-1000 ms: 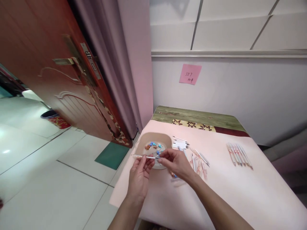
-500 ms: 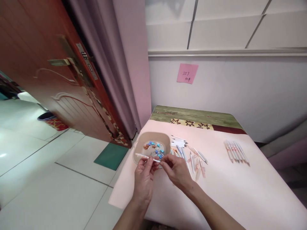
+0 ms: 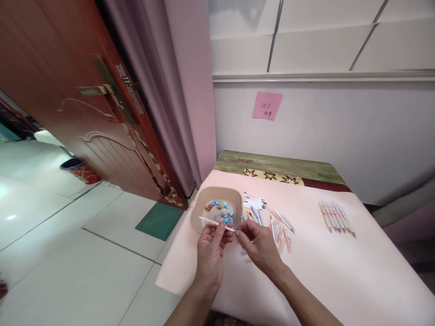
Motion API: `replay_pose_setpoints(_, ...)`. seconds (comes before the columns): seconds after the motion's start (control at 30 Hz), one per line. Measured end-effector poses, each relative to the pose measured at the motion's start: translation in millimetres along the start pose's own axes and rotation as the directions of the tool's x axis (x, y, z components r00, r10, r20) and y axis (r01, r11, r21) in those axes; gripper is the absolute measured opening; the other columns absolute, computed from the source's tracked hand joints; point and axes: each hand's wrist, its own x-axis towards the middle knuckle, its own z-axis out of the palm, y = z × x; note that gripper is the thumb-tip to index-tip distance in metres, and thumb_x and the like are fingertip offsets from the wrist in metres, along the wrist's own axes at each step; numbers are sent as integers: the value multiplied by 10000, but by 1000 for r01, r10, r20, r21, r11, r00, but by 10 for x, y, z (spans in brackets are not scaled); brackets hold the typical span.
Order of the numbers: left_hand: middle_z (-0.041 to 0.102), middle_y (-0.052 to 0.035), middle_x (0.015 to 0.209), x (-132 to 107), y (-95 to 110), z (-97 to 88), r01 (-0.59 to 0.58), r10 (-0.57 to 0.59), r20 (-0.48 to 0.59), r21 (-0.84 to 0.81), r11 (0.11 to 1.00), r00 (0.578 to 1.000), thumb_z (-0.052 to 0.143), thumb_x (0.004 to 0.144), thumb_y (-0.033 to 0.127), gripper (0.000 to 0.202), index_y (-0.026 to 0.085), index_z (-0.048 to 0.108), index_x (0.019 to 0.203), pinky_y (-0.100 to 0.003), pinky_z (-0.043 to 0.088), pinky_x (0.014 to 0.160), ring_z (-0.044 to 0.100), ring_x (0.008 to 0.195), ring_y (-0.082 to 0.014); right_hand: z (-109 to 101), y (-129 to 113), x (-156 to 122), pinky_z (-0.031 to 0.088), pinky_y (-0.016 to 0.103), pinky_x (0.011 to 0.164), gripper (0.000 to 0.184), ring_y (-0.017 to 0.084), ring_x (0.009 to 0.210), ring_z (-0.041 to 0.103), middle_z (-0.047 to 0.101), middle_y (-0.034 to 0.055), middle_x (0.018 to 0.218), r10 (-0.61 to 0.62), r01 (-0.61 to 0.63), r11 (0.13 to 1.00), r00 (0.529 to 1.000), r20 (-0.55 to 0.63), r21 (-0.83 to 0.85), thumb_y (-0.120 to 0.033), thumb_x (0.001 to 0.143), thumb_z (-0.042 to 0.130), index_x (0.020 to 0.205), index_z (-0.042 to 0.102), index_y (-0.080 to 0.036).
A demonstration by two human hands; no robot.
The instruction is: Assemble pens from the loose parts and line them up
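Observation:
My left hand is closed around a slim pen with a pale, orange-patterned barrel. The pen lies nearly level over the near side of a beige basin. My right hand pinches the pen's white right end between thumb and forefinger; its exact tip is hidden by the fingers. Small blue and brown pieces are scattered in the basin. Just beyond my right hand lie loose pen parts and a group of white refills with dark tips.
Several assembled-looking pens lie in a row on the right of the pink-covered table. A wall with a pink note stands behind. To the left are a red door and a green mat on the floor.
Both hands and the pen have shifted slightly right and down relative to the basin. The grip on the pen looks the same, and the camera view has moved a little.

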Motion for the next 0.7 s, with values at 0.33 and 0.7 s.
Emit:
replay_pose_setpoints(0.33, 712, -56, 796, -25, -1, -50, 37, -39, -17, -98, 995, 999, 777, 703, 215, 238, 130, 596, 833, -220, 538, 652, 657, 687, -122, 135, -59, 26, 446, 220, 557, 191, 116, 599, 554, 636, 9, 695, 119, -106, 928, 993, -13, 356, -359, 777, 662, 815, 638, -174)
replay_pose_setpoints(0.7, 714, -83, 746, 296, 491, -504, 79, -146, -203, -304, 949, 968, 445, 924, 58, 218, 64, 647, 843, -163, 560, 569, 657, 593, -85, 323, -259, 442, 470, 249, 636, 250, 125, 658, 580, 664, 9, 750, 129, -8, 837, 975, -183, 547, -422, 794, 661, 834, 661, -175)
